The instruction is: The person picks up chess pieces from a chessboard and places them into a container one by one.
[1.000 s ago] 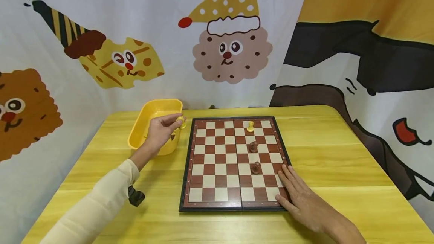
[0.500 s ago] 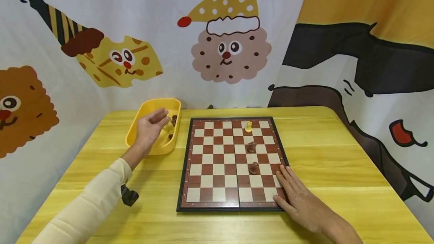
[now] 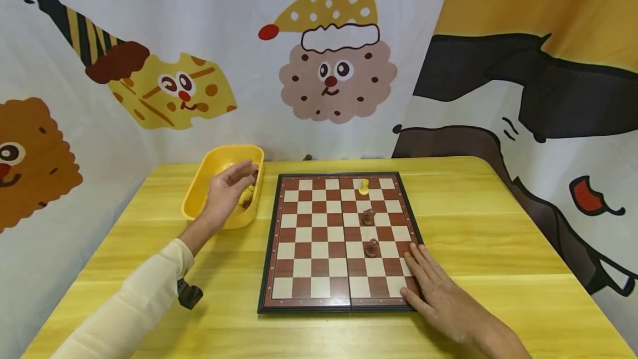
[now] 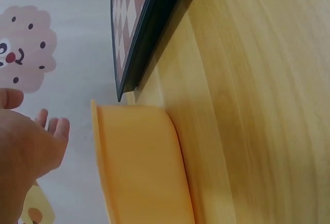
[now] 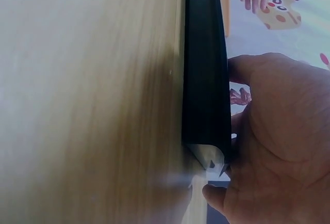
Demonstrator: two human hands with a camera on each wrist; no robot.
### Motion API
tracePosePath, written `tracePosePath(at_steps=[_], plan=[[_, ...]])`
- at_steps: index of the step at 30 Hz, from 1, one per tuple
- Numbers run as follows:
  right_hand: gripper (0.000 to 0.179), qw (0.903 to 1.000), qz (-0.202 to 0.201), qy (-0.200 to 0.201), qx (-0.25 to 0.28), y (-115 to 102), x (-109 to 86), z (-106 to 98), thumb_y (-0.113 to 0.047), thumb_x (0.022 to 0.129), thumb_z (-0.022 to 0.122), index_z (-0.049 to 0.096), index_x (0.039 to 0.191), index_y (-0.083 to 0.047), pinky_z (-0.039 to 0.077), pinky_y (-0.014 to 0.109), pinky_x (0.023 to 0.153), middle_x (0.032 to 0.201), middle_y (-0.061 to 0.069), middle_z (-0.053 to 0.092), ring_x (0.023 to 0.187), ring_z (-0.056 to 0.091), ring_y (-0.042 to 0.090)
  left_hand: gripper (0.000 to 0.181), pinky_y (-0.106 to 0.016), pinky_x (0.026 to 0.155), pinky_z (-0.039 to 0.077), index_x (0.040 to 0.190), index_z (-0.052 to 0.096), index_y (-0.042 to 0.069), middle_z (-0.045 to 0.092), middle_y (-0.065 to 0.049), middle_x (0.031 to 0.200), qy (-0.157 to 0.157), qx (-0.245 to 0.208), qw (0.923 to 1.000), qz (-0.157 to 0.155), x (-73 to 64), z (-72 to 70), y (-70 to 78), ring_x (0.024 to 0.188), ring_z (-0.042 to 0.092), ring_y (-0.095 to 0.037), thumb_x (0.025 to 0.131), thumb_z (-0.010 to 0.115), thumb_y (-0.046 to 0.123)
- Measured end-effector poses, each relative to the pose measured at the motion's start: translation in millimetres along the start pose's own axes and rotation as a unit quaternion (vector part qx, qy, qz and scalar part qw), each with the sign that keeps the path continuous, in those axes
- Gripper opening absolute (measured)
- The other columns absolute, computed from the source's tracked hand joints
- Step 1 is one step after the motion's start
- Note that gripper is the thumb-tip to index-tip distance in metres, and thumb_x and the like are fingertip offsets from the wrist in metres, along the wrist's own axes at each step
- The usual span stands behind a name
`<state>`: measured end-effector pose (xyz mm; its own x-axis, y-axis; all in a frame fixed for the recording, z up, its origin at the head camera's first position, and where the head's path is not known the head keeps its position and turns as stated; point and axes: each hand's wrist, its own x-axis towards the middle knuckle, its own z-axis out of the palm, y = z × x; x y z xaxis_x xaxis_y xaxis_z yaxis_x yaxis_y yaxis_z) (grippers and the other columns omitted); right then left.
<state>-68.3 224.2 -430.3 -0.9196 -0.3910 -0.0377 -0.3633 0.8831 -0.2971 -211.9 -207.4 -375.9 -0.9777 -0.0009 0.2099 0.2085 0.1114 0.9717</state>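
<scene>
My left hand (image 3: 224, 190) hovers over the yellow plastic bin (image 3: 196, 195) with relaxed fingers and nothing held; the left wrist view shows this hand (image 4: 33, 144) above the bin's rim (image 4: 98, 146). Beneath its fingertips, yellow and brown chess pieces (image 3: 246, 195) lie along the bin's right side, partly hidden by the hand. My right hand (image 3: 443, 295) rests with extended fingers on the lower right edge of the chessboard (image 3: 311, 237). On the board's right half stand a yellow chess piece (image 3: 364, 186) near the far edge and two brown knights, one farther (image 3: 368, 216) and one nearer (image 3: 371, 247).
The board and bin sit on a yellow wood-grain table (image 3: 473, 209), the bin just left of the board's far corner. A cartoon-printed curtain (image 3: 199, 10) hangs right behind the table. A small black camera (image 3: 189, 294) is strapped under the left wrist.
My left hand has let go of the yellow chess piece it pinched near the bin's right rim; the piece now lies in the bin. The right hand stays on the board's edge.
</scene>
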Motion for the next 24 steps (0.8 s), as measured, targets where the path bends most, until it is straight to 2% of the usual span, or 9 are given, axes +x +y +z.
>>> tracePosePath(at_steps=[8,15,18,21,24], plan=[[0.069,0.9998,0.003,-0.001,-0.018,-1,0.0,0,-0.052,0.093,0.035,0.017,0.145,-0.011,0.024,0.050,0.102,0.151,0.006,0.005,0.135,0.001,0.024,0.043,-0.024,0.088,0.044,0.132,0.044,0.002,0.047,-0.022,0.128,-0.063,-0.041,0.9968,0.028,-7.8,10.3,-2.1,0.116,0.045,-0.029,0.092,0.054,0.011],[0.069,0.9998,0.003,-0.003,-0.020,0,0.9,-1,-0.053,0.093,0.034,0.018,0.145,-0.011,0.023,0.049,0.102,0.150,0.005,0.008,0.136,0.001,0.023,0.039,-0.028,0.092,0.041,0.129,0.047,0.000,0.046,-0.023,0.128,-0.122,-0.083,0.9887,0.027,-11.7,28.8,-5.9,0.118,0.042,-0.033,0.092,0.054,0.008],[0.069,0.9998,0.004,-0.003,-0.020,0,0.4,-1,-0.053,0.093,0.034,0.019,0.145,-0.011,0.023,0.049,0.102,0.150,0.004,0.009,0.136,0.001,0.023,0.040,-0.037,0.095,0.039,0.129,0.046,-0.001,0.046,-0.023,0.127,-0.145,-0.119,0.9822,0.013,-13.4,37.9,-11.5,0.117,0.042,-0.035,0.092,0.054,0.010],[0.069,0.9998,0.004,-0.002,-0.021,0,0.2,-1,-0.054,0.093,0.034,0.019,0.145,-0.011,0.023,0.048,0.103,0.150,0.004,0.009,0.136,0.000,0.023,0.042,-0.043,0.094,0.038,0.130,0.046,0.000,0.049,-0.021,0.126,-0.174,-0.161,0.9715,0.008,-10.4,45.9,-29.7,0.116,0.045,-0.034,0.091,0.055,0.013],[0.069,0.9998,0.004,0.001,-0.022,1,0.3,-1,-0.054,0.093,0.034,0.019,0.145,-0.011,0.023,0.048,0.103,0.150,0.004,0.009,0.136,0.000,0.022,0.040,-0.042,0.093,0.040,0.131,0.046,0.003,0.051,-0.017,0.125,-0.214,-0.180,0.9599,0.016,-5.8,55.2,-49.0,0.116,0.046,-0.030,0.093,0.053,0.012]])
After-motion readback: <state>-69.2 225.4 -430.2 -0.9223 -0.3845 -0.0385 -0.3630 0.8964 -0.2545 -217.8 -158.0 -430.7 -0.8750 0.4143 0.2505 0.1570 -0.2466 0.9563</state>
